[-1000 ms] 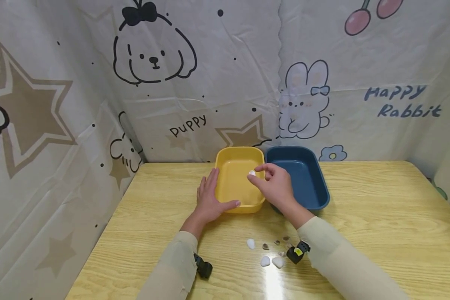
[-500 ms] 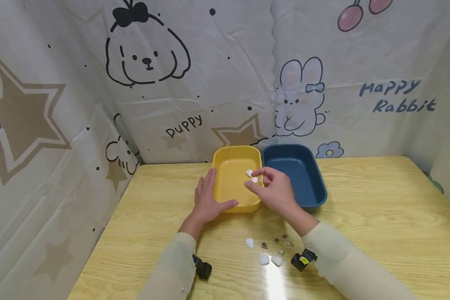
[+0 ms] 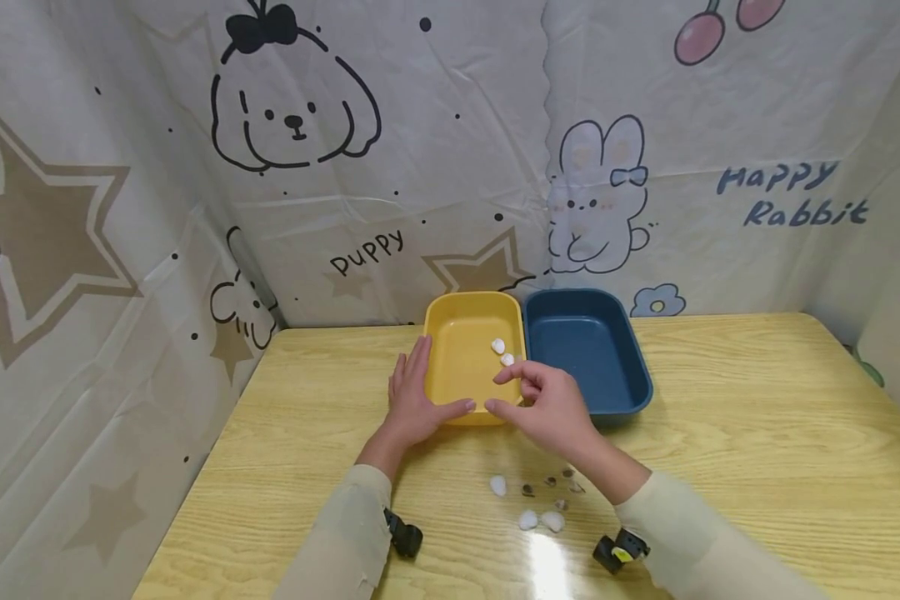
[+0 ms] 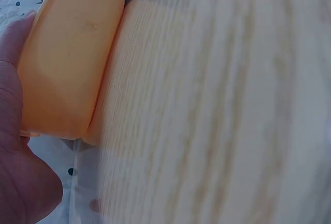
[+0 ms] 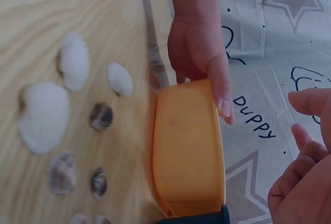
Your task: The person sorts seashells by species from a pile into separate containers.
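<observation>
In the head view, my left hand [image 3: 414, 408] rests against the left side of a yellow plastic tray [image 3: 459, 354], thumb lying along its front rim. Two white seashells [image 3: 498, 346] lie inside that tray, near its right wall. Just over the tray's front right corner, my right hand [image 3: 553, 408] has thumb and forefinger apart with nothing between them. On the table in front lie several loose shells: white ones [image 5: 45, 118] and small dark ones [image 5: 101, 116], sharper in the right wrist view. The left wrist view catches the tray's outer wall [image 4: 70, 53] beside my hand.
A dark blue tray [image 3: 588, 354] stands directly right of the yellow one. Both sit at the back of a light wooden table [image 3: 330, 383], close to a printed cloth [image 3: 435, 150] hanging behind. Cloth also hangs at the left side.
The white shell between my right finger and thumb is now in the yellow tray beside another. My right hand has drawn back toward the front rim; the left hand stays put.
</observation>
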`<action>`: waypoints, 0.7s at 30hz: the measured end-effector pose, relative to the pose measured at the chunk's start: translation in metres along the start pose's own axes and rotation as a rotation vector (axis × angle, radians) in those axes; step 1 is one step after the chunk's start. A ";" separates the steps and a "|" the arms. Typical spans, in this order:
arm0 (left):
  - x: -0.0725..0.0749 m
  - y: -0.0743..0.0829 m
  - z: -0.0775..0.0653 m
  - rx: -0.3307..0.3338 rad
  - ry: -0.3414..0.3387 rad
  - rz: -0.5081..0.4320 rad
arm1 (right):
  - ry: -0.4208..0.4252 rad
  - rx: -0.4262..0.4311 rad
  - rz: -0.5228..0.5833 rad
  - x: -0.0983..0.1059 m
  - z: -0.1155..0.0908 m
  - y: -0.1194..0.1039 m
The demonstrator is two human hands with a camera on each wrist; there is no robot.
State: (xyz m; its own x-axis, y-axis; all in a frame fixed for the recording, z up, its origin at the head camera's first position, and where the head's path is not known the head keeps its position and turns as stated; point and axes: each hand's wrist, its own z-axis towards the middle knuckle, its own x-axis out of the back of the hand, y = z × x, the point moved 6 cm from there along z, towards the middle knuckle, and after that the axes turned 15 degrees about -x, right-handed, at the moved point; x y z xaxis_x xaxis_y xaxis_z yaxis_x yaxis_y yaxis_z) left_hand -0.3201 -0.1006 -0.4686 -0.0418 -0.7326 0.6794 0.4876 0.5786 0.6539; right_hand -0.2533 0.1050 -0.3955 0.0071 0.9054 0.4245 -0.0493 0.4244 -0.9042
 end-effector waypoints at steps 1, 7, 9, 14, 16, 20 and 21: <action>0.000 0.000 0.000 -0.001 0.000 0.002 | -0.010 0.007 -0.003 -0.001 -0.002 0.001; 0.000 -0.002 0.000 0.018 -0.003 0.011 | -0.076 0.014 -0.045 -0.006 -0.010 0.006; 0.000 -0.002 0.000 0.021 -0.004 0.014 | -0.103 0.001 -0.059 -0.008 -0.012 0.009; 0.000 -0.001 0.000 0.019 -0.007 0.012 | -0.156 -0.008 -0.064 -0.013 -0.017 0.015; 0.000 -0.001 0.000 0.015 -0.010 0.009 | -0.175 0.007 -0.061 -0.014 -0.019 0.017; 0.000 -0.001 0.000 0.013 -0.005 0.004 | -0.205 0.048 -0.082 -0.017 -0.024 0.021; 0.000 -0.001 0.000 0.014 -0.006 0.009 | -0.212 0.056 -0.086 -0.018 -0.025 0.021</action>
State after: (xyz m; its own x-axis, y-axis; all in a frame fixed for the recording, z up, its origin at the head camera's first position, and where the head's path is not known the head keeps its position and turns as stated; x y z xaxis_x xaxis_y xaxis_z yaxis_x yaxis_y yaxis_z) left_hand -0.3207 -0.1018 -0.4694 -0.0430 -0.7254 0.6870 0.4758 0.5898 0.6526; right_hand -0.2298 0.0983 -0.4234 -0.1958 0.8399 0.5061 -0.1127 0.4934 -0.8625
